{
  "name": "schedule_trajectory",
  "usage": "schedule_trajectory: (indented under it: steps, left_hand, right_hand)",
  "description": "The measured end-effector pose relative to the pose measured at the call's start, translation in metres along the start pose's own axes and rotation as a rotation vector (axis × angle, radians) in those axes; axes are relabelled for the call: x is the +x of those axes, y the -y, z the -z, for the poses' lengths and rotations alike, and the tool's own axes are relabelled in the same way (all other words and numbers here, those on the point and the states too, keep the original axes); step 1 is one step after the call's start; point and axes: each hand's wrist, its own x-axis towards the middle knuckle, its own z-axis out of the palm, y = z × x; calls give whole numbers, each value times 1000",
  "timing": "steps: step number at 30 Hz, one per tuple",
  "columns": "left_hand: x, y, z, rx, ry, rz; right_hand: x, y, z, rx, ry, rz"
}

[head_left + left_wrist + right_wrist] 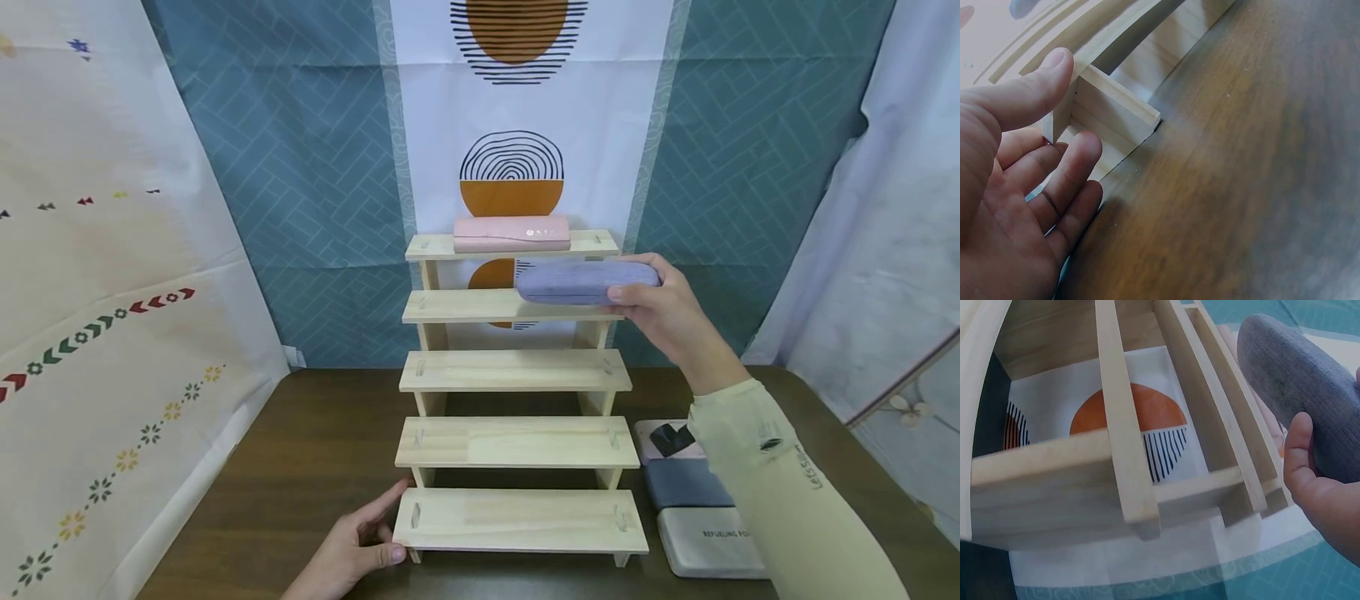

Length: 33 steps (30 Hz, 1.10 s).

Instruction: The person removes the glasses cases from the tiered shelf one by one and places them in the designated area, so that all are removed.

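Observation:
A tiered wooden display stand [517, 371] stands on the table. My right hand [660, 308] pinches the right end of a bluish-purple glasses case [562, 282], thumb in front. The case is level, in front of the gap between the top two tiers; whether it touches the tier beneath cannot be told. In the right wrist view the case [1304, 387] looks grey-blue and cloth-covered. On the top tier lies a pink glasses case [512, 234]. My left hand [352, 537] holds the left end of the bottom tier [517, 521], thumb at its front corner, other fingers partly hidden.
Right of the stand, partly under my right sleeve [795, 483], lie a grey lettered case [708, 542], a dark blue case [686, 483] and a pale case [652, 433] with a black patch. Patterned cloth [300, 167] hangs behind the dark wooden table [300, 450].

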Motion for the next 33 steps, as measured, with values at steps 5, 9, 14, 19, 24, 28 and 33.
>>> schedule_trajectory:
  steps: [5, 9, 14, 19, 24, 28, 33]
  left_hand:
    - [1, 0, 0, 4, -2, 15]
    - [1, 1, 1, 1, 0, 0]
    - [1, 2, 0, 3, 3, -32]
    - [1, 2, 0, -3, 7, -8]
    - [1, 1, 0, -8, 7, 36]
    - [2, 1, 0, -2, 4, 26]
    - [2, 1, 0, -2, 4, 27]
  right_hand:
    - [-3, -1, 13, 6, 10, 25]
    - [-5, -4, 24, 35, 20, 46]
    - [-7, -8, 36, 93, 20, 72]
    - [-10, -9, 45, 127, 15, 88]
    - [-13, -8, 54, 135, 19, 81]
    - [-16, -9, 62, 137, 15, 83]
    - [-21, -11, 72, 145, 13, 94]
